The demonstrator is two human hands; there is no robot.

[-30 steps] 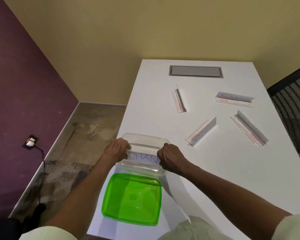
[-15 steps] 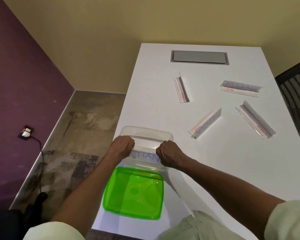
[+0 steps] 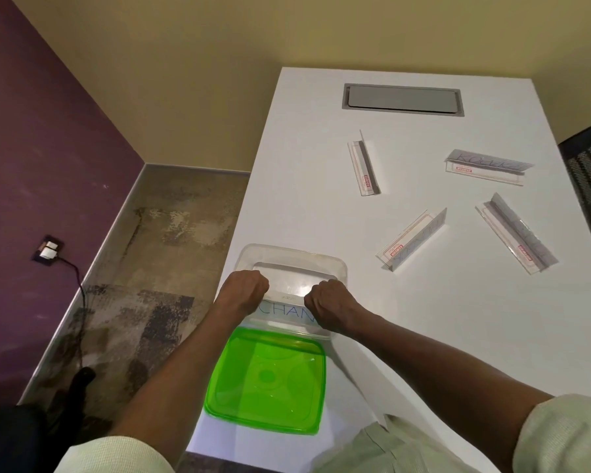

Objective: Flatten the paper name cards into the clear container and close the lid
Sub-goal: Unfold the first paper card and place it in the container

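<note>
White paper, lettered "CHAN" in blue, is lying pressed between two fists inside a clear container (image 3: 325,264). This name card (image 3: 284,310) is being held at both ends: the left hand (image 3: 244,290) is curling over its left end and the right hand (image 3: 328,302) over its right end, fingers folded tight, probably to press the fold flat so the card sits low enough for a lid. Whether the fingers are pinching the paper or only bearing down on it is hidden.

The container is sitting at the near left edge of the white counter (image 3: 321,172). Just in front of it, touching its near rim, a green lid (image 3: 267,380) is lying open side up, within easy reach for closing.

Farther back and to the right, four folded name cards are waiting, well apart from the container: one (image 3: 364,169) toward the back, one (image 3: 487,165) far right, one (image 3: 411,242) nearest, one (image 3: 517,233) by the right edge. A grey hatch (image 3: 403,99) is set into the counter behind them. Nothing is lying between the cards and the container.
</note>
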